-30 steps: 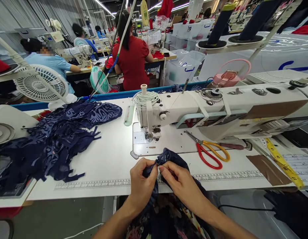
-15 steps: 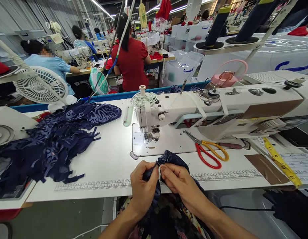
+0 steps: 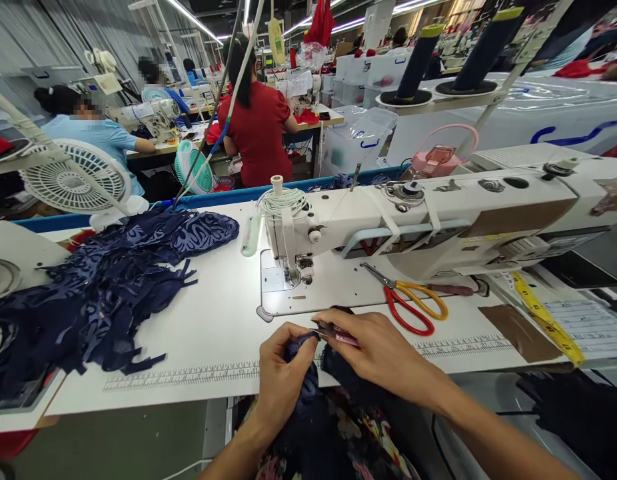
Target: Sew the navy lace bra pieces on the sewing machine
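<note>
My left hand (image 3: 282, 377) pinches a navy lace garment piece (image 3: 308, 387) at the table's front edge, and the cloth hangs down towards my lap. Closed around small thread snips (image 3: 344, 336) with a pinkish handle, my right hand (image 3: 381, 350) holds their metal blades against the cloth at my left fingertips. Part of the snips is hidden by my fingers. Just behind both hands stands a white sewing machine (image 3: 418, 207), its needle area (image 3: 291, 273) lit.
Navy lace pieces (image 3: 113, 287) are heaped at the left. Red-and-yellow scissors (image 3: 413, 300) lie right of the hands, near a yellow tape measure (image 3: 543, 317). A printed ruler (image 3: 188, 375) runs along the front edge. Co-workers sit beyond, one in a red top (image 3: 261, 133).
Thread snips now show in my right hand, which was pinching the cloth before. Their blades have come to the cloth beside my left fingers. The whole view has shifted slightly.
</note>
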A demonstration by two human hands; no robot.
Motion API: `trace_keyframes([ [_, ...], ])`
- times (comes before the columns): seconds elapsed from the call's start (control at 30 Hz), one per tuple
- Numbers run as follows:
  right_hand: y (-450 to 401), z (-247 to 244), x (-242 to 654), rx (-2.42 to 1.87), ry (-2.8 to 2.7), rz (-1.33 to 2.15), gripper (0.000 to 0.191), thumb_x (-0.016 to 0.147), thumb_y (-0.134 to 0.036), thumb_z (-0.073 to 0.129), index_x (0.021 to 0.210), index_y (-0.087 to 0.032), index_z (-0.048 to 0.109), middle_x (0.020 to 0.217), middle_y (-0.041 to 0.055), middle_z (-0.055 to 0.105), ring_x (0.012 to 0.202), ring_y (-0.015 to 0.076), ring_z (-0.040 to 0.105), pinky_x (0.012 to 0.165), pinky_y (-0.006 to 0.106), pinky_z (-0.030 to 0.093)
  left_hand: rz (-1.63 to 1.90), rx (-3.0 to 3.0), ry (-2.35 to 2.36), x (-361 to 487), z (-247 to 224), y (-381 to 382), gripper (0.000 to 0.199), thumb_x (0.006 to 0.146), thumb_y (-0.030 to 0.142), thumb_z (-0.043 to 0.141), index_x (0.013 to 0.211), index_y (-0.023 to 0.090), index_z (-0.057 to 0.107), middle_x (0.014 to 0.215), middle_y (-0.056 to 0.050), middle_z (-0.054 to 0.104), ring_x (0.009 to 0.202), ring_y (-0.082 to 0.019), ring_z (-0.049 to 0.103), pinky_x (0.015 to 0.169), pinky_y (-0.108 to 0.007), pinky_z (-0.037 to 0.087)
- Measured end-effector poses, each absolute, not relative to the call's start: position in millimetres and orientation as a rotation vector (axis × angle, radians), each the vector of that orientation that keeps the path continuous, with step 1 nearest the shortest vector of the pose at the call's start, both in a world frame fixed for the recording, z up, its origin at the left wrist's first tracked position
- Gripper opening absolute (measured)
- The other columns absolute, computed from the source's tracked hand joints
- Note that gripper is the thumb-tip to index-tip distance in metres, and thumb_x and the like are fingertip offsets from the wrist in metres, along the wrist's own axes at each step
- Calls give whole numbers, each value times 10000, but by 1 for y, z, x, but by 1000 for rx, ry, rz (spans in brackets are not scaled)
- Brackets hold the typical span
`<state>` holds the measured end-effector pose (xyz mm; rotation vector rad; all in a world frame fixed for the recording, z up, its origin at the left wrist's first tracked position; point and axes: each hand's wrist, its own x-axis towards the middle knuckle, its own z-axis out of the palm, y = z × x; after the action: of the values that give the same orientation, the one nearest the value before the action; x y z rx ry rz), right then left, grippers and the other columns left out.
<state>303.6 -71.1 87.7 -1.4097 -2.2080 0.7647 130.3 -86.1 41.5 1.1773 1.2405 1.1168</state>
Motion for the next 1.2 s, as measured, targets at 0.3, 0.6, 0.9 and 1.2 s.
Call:
trace_keyframes([
  [0.3, -67, 77, 302, -1434, -1946, 794, 298, 954, -402, 457, 730, -217, 522, 605, -38, 475, 562, 124, 428, 542, 236, 336, 1121, 804, 1113, 123, 44, -87, 231, 816, 379, 683, 839, 176, 575, 753, 18, 534, 656, -97, 481, 622, -199, 418],
  [0.6, -101, 103, 311, -1295, -2303, 508, 310, 858, -138, 475, 1100, -241, 638, 910, 51, 723, 753, 191, 652, 655, 272, 442, 1152, 1248, 1109, 109, 65, -79, 105, 876, 288, 611, 864, 185, 625, 732, 4, 563, 651, -118, 512, 608, -222, 426],
  [0.9, -97, 135, 292, -1147, -2060, 742, 247, 1001, -299, 388, 1083, -266, 619, 893, 30, 677, 741, 159, 595, 690, 256, 443, 1288, 1885, 870, 74, 113, -58, 77, 896, 169, 579, 878, 187, 651, 839, -26, 597, 799, -148, 554, 725, -262, 437],
  [1.2, -63, 96, 260, -1114, -1744, 909, 216, 906, -391, 583, 913, -203, 690, 726, 7, 536, 643, 143, 472, 568, 260, 365, 1187, 1534, 933, 76, 79, -56, 117, 869, 277, 634, 838, 171, 596, 759, 20, 552, 721, -116, 479, 694, -237, 388],
])
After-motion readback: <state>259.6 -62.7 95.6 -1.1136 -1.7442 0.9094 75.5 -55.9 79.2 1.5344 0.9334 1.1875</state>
